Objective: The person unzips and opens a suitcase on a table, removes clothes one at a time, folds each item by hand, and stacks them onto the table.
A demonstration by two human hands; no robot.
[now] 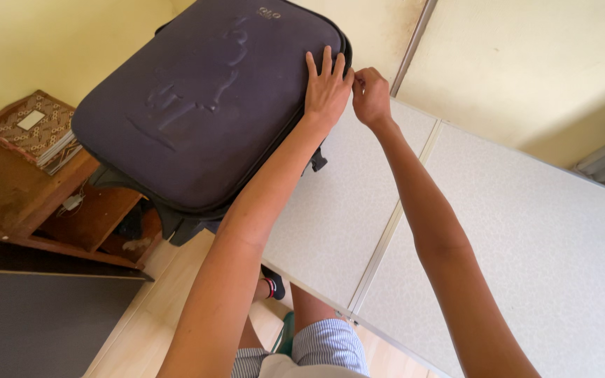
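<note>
Left hand (325, 87) flat on dark suitcase (204, 105) lid near top corner, fingers spread, pressing down. Right hand (370, 94) just beside it at suitcase edge, fingertips pinched together on something small, likely zipper pull; too small to tell. Suitcase lies on left end of pale folding table (526, 238), overhanging its edge. Wooden shelf (22, 189) at left, holding patterned books (36, 129).

Both arms reach forward, left hand (326, 87) flat with fingers spread, right hand (370, 95) in a pinching grip.
</note>
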